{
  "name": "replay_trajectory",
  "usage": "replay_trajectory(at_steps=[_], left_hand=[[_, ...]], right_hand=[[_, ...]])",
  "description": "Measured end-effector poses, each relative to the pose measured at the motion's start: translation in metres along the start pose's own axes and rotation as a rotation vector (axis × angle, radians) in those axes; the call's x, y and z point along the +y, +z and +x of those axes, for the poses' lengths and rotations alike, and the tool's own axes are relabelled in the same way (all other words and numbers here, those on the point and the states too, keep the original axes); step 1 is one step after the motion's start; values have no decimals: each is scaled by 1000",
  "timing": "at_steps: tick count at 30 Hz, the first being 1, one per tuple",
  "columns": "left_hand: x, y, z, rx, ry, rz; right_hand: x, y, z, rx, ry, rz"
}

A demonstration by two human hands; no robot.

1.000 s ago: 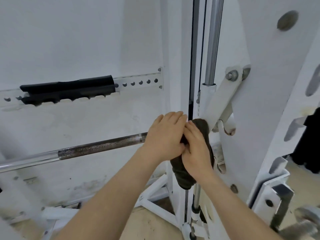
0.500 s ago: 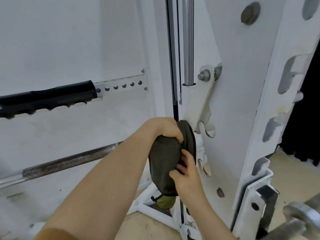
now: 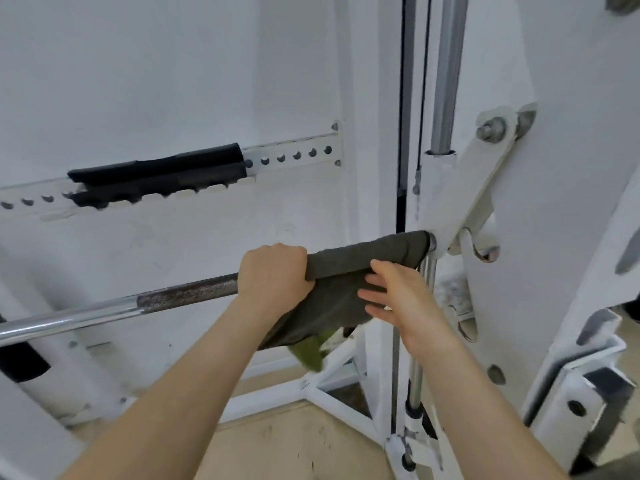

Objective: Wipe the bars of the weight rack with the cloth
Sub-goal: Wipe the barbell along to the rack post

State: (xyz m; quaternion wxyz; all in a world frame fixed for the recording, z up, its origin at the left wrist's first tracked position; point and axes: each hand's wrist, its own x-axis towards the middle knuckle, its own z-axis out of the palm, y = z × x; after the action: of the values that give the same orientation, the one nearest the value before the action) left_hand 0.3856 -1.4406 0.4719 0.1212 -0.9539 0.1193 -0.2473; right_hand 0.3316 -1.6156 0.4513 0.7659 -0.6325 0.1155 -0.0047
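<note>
A dark grey-green cloth [image 3: 367,258] is draped over the right end of the horizontal steel bar [image 3: 104,311], up to the white carriage. My left hand [image 3: 273,282] grips the cloth-wrapped bar from above, fingers curled round it. My right hand [image 3: 398,292] lies with straight fingers against the hanging part of the cloth, just below the bar. A green corner of the cloth [image 3: 308,351] dangles underneath. The bar's knurled dark section shows left of my left hand, and the chrome part runs off the left edge.
A vertical chrome guide rod [image 3: 446,74] rises above the white carriage bracket [image 3: 460,202]. A perforated white rail with black padding [image 3: 159,171] crosses the wall behind. White frame uprights stand to the right, base tubes [image 3: 332,400] cross the tan floor below.
The cloth was bunched in both hands near the upright; now it is spread along the bar. My left hand has moved left onto the bar and my right hand has opened against the hanging cloth.
</note>
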Motion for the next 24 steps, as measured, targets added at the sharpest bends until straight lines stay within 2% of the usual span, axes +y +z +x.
replay_trajectory(at_steps=[3,7,10,11,14,16,20,24], left_hand=[[38,-11,19,-15,100,-21],[110,-17,45,0,156,-96],[120,-16,50,49,163,-100],[115,-14,49,59,180,-89],[95,-15,39,39,207,-83],[77,-11,31,49,208,-73],[14,1,2,61,143,-15],[-54,12,-31,52,117,71]], right_hand=[[-4,-15,3,103,1,70],[-1,-21,1,106,-33,225],[3,-23,0,148,-98,227],[4,-21,0,190,-139,92],[4,-9,-2,253,-273,-624],[4,-1,-6,269,-332,-903],[3,26,-19,345,-542,-1182],[12,101,-35,293,-865,-1129]])
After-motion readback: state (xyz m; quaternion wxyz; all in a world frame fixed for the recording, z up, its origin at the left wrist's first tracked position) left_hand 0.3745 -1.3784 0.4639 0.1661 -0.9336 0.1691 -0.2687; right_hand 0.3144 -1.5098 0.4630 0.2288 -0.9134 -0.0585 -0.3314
